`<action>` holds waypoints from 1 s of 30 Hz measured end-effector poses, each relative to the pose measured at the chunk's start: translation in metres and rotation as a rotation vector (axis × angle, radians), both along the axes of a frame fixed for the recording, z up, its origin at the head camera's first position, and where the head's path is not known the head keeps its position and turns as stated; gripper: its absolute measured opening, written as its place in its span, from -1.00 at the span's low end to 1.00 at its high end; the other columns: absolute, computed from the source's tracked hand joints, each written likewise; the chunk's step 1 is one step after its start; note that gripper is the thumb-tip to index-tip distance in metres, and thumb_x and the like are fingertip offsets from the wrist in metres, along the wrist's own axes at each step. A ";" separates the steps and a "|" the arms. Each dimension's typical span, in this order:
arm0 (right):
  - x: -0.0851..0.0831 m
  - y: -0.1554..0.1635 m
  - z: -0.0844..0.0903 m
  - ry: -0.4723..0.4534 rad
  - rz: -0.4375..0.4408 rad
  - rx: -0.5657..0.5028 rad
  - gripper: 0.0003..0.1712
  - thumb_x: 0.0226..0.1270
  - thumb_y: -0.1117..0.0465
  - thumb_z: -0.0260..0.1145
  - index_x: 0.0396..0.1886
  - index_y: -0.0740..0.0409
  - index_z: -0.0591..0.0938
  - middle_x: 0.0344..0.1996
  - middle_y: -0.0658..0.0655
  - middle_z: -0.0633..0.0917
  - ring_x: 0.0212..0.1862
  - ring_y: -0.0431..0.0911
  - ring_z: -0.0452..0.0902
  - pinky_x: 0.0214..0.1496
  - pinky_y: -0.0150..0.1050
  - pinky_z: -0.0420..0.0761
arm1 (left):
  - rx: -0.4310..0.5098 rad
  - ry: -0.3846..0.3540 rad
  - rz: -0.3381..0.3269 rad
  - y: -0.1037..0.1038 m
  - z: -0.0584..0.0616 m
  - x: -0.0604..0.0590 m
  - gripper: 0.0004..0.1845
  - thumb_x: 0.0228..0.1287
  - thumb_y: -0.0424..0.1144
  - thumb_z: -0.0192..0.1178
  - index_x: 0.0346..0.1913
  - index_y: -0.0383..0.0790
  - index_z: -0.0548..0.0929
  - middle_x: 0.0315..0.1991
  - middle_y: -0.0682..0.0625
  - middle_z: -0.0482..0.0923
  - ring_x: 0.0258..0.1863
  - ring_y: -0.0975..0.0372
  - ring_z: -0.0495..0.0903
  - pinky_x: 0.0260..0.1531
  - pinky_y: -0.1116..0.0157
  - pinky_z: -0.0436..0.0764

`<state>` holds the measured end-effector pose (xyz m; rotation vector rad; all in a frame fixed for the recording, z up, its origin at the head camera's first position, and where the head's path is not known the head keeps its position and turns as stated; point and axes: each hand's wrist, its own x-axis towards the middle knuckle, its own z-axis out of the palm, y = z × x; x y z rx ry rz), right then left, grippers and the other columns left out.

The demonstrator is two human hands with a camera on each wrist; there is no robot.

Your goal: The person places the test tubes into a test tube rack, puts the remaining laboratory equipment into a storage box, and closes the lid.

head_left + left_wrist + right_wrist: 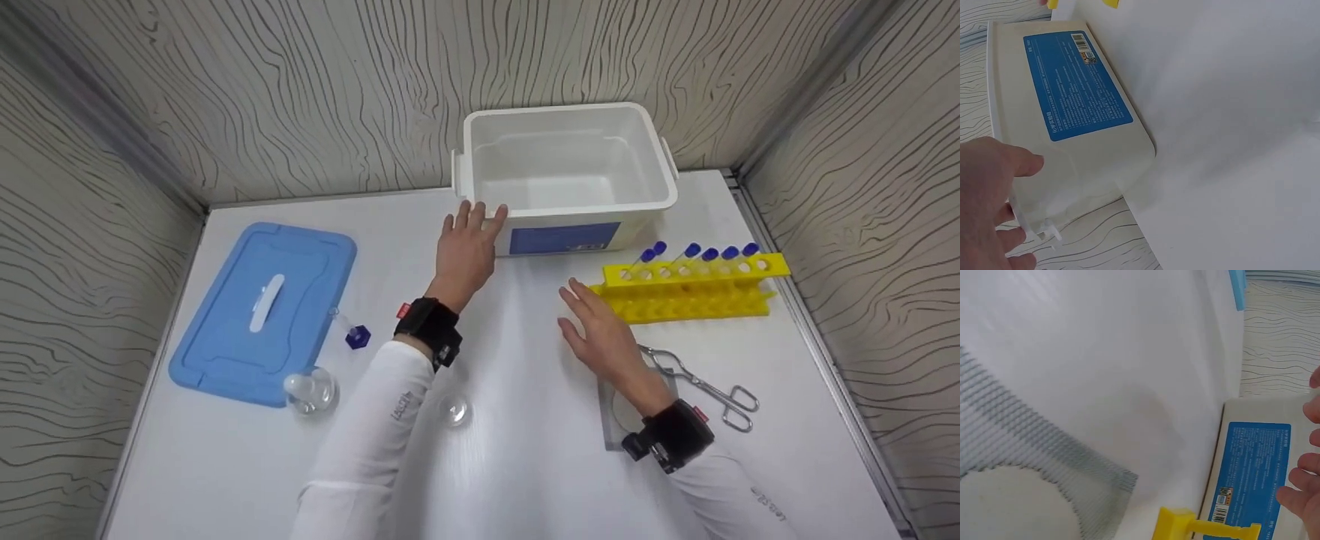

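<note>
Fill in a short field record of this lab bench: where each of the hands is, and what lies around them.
left hand: open, fingers at near left corner of white bin
right hand: open, over table, beside yellow tube rack
bin contents: none visible
blue lid: flat, left of bin
tongs: near right wrist

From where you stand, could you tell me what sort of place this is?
Probably a small lab bench set up inside a booth with wood-grain walls: a yellow rack holds blue-capped tubes, metal tongs lie beside it, and small glass flasks sit on the white table.
</note>
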<state>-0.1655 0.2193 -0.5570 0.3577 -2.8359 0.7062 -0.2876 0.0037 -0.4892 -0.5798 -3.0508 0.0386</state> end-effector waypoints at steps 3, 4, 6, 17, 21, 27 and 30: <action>-0.008 -0.004 0.012 0.044 -0.008 -0.066 -0.42 0.37 0.16 0.32 0.36 0.18 0.49 0.41 0.26 0.44 0.37 0.16 0.44 0.39 0.08 0.46 | 0.008 0.010 0.006 -0.007 -0.001 0.002 -0.35 0.50 -0.14 0.02 0.57 0.11 0.11 0.51 -0.13 0.21 0.55 -0.02 0.15 0.47 -0.01 0.31; -0.012 -0.005 0.015 0.054 -0.011 -0.082 -0.42 0.38 0.16 0.32 0.36 0.18 0.49 0.42 0.27 0.44 0.38 0.17 0.44 0.40 0.08 0.45 | 0.011 0.014 0.008 -0.010 -0.001 0.003 -0.35 0.49 -0.14 0.03 0.56 0.11 0.12 0.50 -0.13 0.22 0.55 -0.03 0.16 0.46 -0.01 0.32; -0.018 -0.006 0.023 0.071 -0.013 -0.109 -0.41 0.38 0.17 0.31 0.37 0.19 0.48 0.43 0.28 0.42 0.39 0.19 0.41 0.42 0.09 0.43 | 0.014 0.025 0.011 -0.014 -0.002 0.004 -0.35 0.49 -0.14 0.04 0.56 0.11 0.13 0.50 -0.13 0.23 0.55 -0.03 0.17 0.46 -0.01 0.33; -0.049 -0.001 0.054 0.057 -0.071 -0.173 -0.41 0.43 0.16 0.24 0.39 0.24 0.44 0.46 0.32 0.35 0.45 0.24 0.31 0.45 0.14 0.37 | 0.059 0.047 0.025 -0.034 -0.006 0.011 -0.36 0.47 -0.17 0.07 0.55 0.10 0.17 0.49 -0.14 0.24 0.53 -0.04 0.19 0.45 -0.02 0.34; -0.057 0.005 0.059 0.048 -0.114 -0.176 -0.41 0.44 0.15 0.23 0.40 0.24 0.43 0.50 0.31 0.29 0.52 0.22 0.20 0.49 0.14 0.32 | 0.065 0.031 0.034 -0.036 -0.006 0.013 -0.36 0.48 -0.17 0.06 0.55 0.09 0.16 0.50 -0.15 0.22 0.54 -0.04 0.17 0.46 -0.02 0.32; -0.071 0.010 0.061 0.005 -0.178 -0.198 -0.37 0.46 0.13 0.19 0.44 0.25 0.36 0.54 0.33 0.17 0.58 0.24 0.00 0.57 0.19 0.12 | 0.078 0.035 0.039 -0.043 -0.007 0.016 -0.35 0.47 -0.17 0.08 0.55 0.10 0.16 0.50 -0.15 0.22 0.54 -0.04 0.17 0.45 -0.03 0.34; -0.079 0.012 0.062 -0.025 -0.200 -0.217 -0.34 0.47 0.11 0.17 0.47 0.27 0.31 0.56 0.34 0.11 0.60 0.25 -0.07 0.59 0.20 0.06 | 0.082 0.043 0.044 -0.049 -0.008 0.017 -0.34 0.46 -0.17 0.10 0.55 0.10 0.17 0.50 -0.15 0.23 0.54 -0.05 0.18 0.44 -0.03 0.34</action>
